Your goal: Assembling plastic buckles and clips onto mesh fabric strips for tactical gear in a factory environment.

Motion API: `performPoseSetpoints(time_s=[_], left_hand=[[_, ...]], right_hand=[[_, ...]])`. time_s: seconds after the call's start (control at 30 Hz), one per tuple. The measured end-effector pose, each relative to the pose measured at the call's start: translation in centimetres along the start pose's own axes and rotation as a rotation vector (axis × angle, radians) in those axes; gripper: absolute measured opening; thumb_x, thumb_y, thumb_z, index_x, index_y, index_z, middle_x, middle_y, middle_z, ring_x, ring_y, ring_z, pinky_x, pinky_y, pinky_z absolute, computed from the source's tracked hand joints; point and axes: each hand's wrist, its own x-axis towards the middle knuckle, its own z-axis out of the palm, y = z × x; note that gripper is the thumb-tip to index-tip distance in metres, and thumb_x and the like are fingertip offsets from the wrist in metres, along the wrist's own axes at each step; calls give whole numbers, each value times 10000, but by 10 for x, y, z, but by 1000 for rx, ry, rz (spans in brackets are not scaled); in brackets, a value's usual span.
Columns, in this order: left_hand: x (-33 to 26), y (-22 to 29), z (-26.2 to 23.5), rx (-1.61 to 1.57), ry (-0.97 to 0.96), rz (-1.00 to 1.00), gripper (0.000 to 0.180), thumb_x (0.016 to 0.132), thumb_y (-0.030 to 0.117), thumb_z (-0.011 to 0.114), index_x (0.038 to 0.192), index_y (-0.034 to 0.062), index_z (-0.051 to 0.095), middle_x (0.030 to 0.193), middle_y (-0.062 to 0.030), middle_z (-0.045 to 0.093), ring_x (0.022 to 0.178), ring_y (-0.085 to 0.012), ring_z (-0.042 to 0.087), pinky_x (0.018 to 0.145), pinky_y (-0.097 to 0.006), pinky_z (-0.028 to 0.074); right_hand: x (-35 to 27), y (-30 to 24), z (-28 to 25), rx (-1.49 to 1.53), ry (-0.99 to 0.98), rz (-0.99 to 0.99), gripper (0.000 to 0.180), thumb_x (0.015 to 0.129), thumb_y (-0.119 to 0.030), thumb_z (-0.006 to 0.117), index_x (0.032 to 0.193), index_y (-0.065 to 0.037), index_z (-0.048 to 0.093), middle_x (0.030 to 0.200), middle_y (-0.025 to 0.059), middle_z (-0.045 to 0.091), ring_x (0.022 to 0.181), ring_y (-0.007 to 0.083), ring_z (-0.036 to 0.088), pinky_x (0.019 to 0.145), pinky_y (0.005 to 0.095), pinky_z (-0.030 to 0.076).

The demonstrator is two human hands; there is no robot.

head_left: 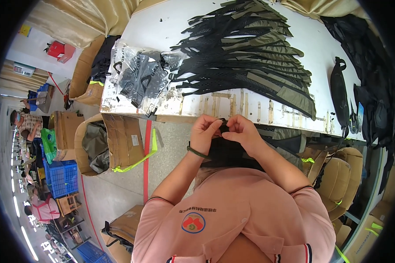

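My left hand (205, 131) and my right hand (240, 130) meet in front of my chest, both pinching the top edge of a black mesh panel (232, 153) that hangs down against me. The fingertips touch at a small black part on its upper rim. A dark green band circles my left wrist. Just beyond my hands lies the edge of a white worktable (171, 26) carrying a long fanned stack of black and olive fabric pieces (250, 57).
A clear plastic bag of black buckles and straps (140, 76) lies at the table's left end. A black strap (339, 94) rests on the right. Open cardboard boxes (114, 144) stand on the floor to the left, blue crates (62, 177) beyond. Other people work far left.
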Motion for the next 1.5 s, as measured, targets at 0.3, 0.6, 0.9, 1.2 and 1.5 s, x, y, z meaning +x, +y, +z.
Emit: performPoseSetpoints(time_s=[0.3, 0.6, 0.9, 1.2, 1.5], left_hand=[[-10, 3, 4, 236, -93, 224, 83, 839, 3, 626, 916, 13, 595, 811, -23, 621, 715, -69, 569, 649, -190, 467], [-14, -12, -3, 244, -115, 256, 106, 850, -28, 590, 954, -8, 583, 906, -65, 621, 783, -107, 594, 721, -229, 500], [-16, -18, -3, -1, -278, 147, 246, 793, -84, 625, 984, 38, 528, 961, -19, 512, 872, -96, 529, 789, -226, 453], [-25, -18, -15, 391, -312, 226, 254, 791, -113, 596, 969, 51, 518, 930, -8, 516, 820, -100, 542, 740, -215, 442], [-50, -14, -83, 1157, 174, 372, 265, 792, 86, 687, 1013, 57, 543, 901, -46, 516, 552, -72, 426, 497, -224, 391]], right_hand=[[1, 2, 0, 136, 57, 89, 268, 716, 31, 684, 867, -56, 480, 708, -8, 516, 653, 63, 491, 574, 195, 401], [-3, 15, 4, -93, 186, -107, 264, 735, 54, 669, 861, -68, 471, 750, -17, 504, 681, 53, 499, 599, 188, 426], [-4, -8, -2, 386, 41, 227, 165, 837, -80, 625, 958, -60, 514, 780, -11, 516, 650, 77, 499, 559, 224, 447], [12, 1, -12, -483, -31, -28, 138, 871, -155, 572, 858, -21, 598, 748, -1, 576, 660, 59, 503, 582, 221, 427], [47, -46, -84, -1493, 556, -548, 287, 692, -172, 705, 931, -89, 570, 855, 85, 551, 835, 260, 548, 742, 376, 397]])
